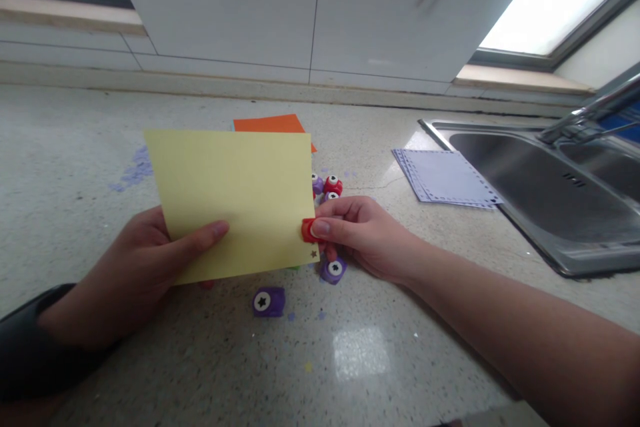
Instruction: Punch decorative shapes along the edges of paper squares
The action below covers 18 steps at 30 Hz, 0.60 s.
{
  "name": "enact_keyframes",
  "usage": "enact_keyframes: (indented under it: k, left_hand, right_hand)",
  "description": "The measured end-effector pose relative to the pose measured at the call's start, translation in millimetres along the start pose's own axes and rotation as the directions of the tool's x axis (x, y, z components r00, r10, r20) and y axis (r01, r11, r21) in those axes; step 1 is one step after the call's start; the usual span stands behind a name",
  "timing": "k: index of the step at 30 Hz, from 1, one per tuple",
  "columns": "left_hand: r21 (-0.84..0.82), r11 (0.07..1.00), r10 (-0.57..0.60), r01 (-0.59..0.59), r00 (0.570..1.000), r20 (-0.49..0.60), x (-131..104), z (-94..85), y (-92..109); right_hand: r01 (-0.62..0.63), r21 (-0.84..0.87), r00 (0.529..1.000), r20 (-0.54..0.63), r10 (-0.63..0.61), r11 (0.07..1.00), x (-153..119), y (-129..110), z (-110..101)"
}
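My left hand grips a sheet of yellow paper by its lower left side, thumb on top and fingers underneath. A red craft punch sits over the sheet's right edge, pinched in my right hand with the thumb pressing its top. Just below it, a small star-shaped hole shows near the paper's lower right corner. Nearest to my right hand lies a purple craft punch. Another purple punch with a star on its button rests on the counter in front of the paper.
More punches, among them a red one, lie behind my right hand. Orange paper is partly hidden behind the yellow sheet. Pale purple sheets with punched edges lie beside the steel sink. Purple paper bits are scattered at left.
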State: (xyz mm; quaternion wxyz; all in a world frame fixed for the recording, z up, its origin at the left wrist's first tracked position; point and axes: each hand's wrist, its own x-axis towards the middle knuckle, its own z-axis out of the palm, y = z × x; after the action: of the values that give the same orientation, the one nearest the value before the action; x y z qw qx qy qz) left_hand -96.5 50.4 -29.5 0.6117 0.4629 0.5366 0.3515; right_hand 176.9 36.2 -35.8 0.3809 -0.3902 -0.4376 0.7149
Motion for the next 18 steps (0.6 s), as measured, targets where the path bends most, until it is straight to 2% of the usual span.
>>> enact_keyframes:
  k: [18]
  left_hand:
    - [0.002, 0.999, 0.035, -0.035, 0.999, -0.026, 1.3, 0.9, -1.0]
  right_hand:
    - [-0.002, -0.027, 1.000, -0.006, 0.002, 1.000, -1.4, -3.4, 1.8]
